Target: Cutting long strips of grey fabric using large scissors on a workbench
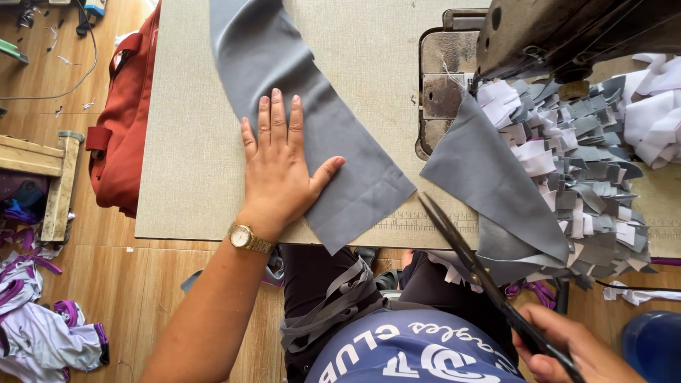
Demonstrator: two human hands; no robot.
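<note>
Left hand (279, 167) spread flat on grey cloth strip (305, 106) left of sewing machine (539, 35); right hand (574, 351) gripping open scissors (472, 266) below it; risk: blades snagging grey folded piece (489, 184) beside scrap pile (589, 142) through careless swing.

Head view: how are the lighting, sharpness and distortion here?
Head view: even daylight, with soft shadows under the left hand and grey fabric strip; scissors and right hand stay sharp; the table edges bow slightly from wide-angle distortion; no glare.
</note>
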